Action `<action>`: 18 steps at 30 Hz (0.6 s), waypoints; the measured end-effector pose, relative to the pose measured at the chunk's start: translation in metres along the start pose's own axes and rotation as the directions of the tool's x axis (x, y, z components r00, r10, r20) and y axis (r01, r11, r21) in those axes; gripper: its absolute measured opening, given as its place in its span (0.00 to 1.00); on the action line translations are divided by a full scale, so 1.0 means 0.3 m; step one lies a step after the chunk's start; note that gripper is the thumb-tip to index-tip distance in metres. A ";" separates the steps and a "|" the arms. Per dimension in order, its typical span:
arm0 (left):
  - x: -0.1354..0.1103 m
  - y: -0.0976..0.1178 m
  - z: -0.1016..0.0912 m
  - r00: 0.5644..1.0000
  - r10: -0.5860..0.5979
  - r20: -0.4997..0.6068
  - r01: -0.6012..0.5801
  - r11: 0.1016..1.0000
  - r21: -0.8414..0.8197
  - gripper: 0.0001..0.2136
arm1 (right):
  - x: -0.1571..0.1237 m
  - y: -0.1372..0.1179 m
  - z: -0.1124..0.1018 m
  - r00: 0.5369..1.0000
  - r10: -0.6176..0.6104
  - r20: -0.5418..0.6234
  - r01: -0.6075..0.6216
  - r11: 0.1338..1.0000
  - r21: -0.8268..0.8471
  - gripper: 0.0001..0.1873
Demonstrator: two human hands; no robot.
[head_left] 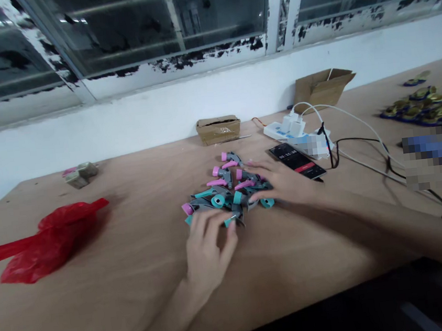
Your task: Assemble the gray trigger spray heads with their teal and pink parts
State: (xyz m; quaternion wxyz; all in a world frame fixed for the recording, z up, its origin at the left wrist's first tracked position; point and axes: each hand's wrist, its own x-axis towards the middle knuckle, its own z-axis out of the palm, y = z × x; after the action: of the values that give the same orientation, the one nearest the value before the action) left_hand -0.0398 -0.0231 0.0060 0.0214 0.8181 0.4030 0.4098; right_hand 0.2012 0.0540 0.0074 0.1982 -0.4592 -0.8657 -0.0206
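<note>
A heap of small grey plastic parts with pink and teal ends (227, 188) lies on the wooden table (138, 279), near its middle. My left hand (208, 246) rests at the near edge of the heap, fingers spread, fingertips touching a teal-tipped piece. My right hand (281, 180) lies flat against the right side of the heap with its fingers stretched out over the pieces. Neither hand has a piece lifted off the table.
A red plastic bag (51, 241) lies at the left. A phone (296, 160) with a lit screen, a white power strip (296, 131) and cables sit right of the heap. Two cardboard boxes (219, 129) stand by the wall. Gold and blue items (420, 107) lie far right.
</note>
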 end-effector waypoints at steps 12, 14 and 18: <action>0.074 -0.188 0.068 0.856 -0.478 0.197 0.489 0.872 -0.011 0.25 | -0.023 -0.004 0.073 1.000 0.014 0.028 -0.015 0.999 0.051 0.37; 0.102 -0.173 0.104 0.863 -0.463 0.203 0.480 0.876 -0.041 0.26 | -0.017 0.018 0.068 0.999 0.022 0.046 -0.024 0.999 0.041 0.36; 0.139 -0.165 0.157 0.879 -0.435 0.196 0.456 0.886 -0.079 0.26 | 0.032 0.049 0.046 0.997 0.029 0.069 -0.032 0.999 0.037 0.31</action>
State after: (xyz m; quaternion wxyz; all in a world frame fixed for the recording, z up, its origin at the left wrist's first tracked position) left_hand -0.0251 0.0525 -0.0162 0.2003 0.7327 0.5512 0.3453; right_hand 0.2038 0.0733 -0.0040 0.1774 -0.4690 -0.8651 0.0148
